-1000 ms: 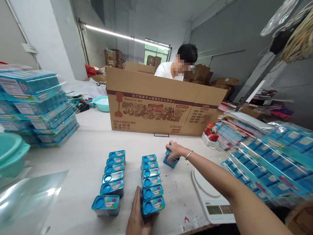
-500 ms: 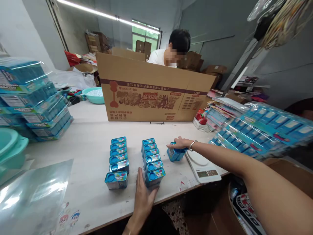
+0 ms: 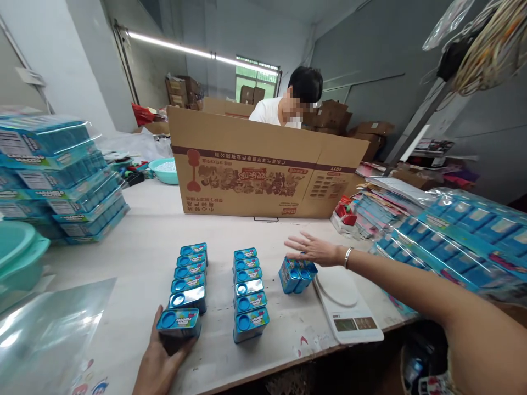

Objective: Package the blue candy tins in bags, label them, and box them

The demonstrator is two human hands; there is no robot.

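My left hand [image 3: 160, 359] grips the nearest small blue tin [image 3: 179, 321] of the left row, its fingers on the far left side and its thumb at the front right. Behind that tin, several more blue tins [image 3: 188, 282] stand upright in line. A middle row of similar tins [image 3: 250, 323] stands to the right, untouched. My right hand [image 3: 315, 249], with a bracelet at the wrist, is spread flat just over a small cluster of tins [image 3: 291, 277]; whether the palm touches them I cannot tell.
A white scale [image 3: 346, 307] lies right of the cluster. A large cardboard box [image 3: 263, 175] stands at the back, with a person [image 3: 267, 109] behind it. Wrapped tin packs are stacked left [image 3: 53, 181] and right [image 3: 465, 241]. Clear plastic sheet [image 3: 57, 329] and green basins [image 3: 22, 252] lie left.
My left hand has moved from the front of the middle row to the front tin of the left row. My right hand has opened and spread over the cluster by the scale.
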